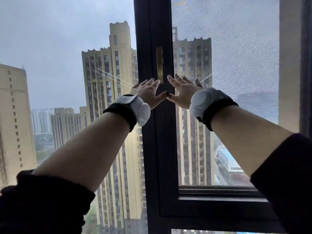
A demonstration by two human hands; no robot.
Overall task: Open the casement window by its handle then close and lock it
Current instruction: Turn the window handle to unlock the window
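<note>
A dark-framed casement window (168,208) fills the right half of the view, with a fine mesh screen across its pane. On its upright frame sits a slim brass handle (159,65), pointing straight up and down. My left hand (148,92) is stretched out flat just left of the handle's lower end, fingers spread, holding nothing. To the right of the handle my right hand (183,91) is also flat with fingers apart, over the frame edge and the mesh. The two thumbs almost meet below the handle. Both wrists carry a white device on a black band.
A large fixed glass pane (59,65) lies to the left of the dark upright, with tall beige apartment blocks outside. A pale wall strip (289,65) and a dark edge stand at the far right. Black sleeves cover both forearms near the bottom corners.
</note>
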